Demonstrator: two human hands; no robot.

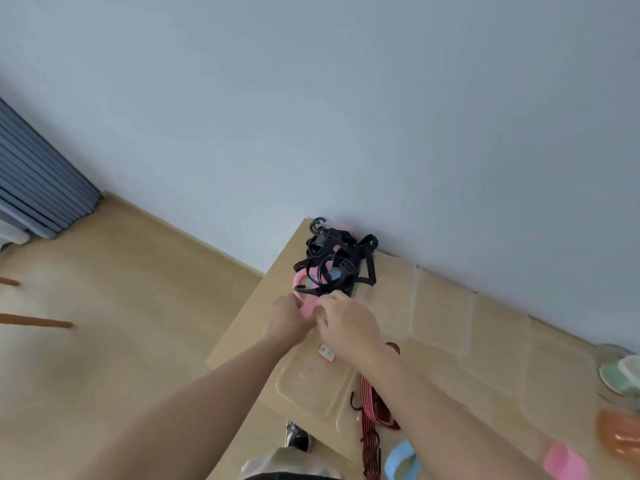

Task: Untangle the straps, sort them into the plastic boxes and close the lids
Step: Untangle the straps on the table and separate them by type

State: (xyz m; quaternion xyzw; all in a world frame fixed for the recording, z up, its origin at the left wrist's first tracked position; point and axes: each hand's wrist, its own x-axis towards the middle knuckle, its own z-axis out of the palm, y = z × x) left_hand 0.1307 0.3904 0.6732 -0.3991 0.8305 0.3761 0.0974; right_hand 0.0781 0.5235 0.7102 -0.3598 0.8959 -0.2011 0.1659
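I note pale wooden worktop [275, 282] against the wall [381, 133], black strap tangle [332, 261] at far corner, clear plastic boxes [311, 386] mid-surface, red-striped strap [370, 410], blue roll [401, 459], pink roll [564, 460] near edge.

A single head-worn wide-angle camera looks forward and down, rolled sideways, close over the left hand [289, 315] and right hand [346, 323] onto a table [450, 341] against a wall [346, 116].

I logged strap tangle [332, 261] at table's [450, 323] far corner against wall [346, 116]; plastic box [311, 382] nearer, loose straps [372, 403] to its right.
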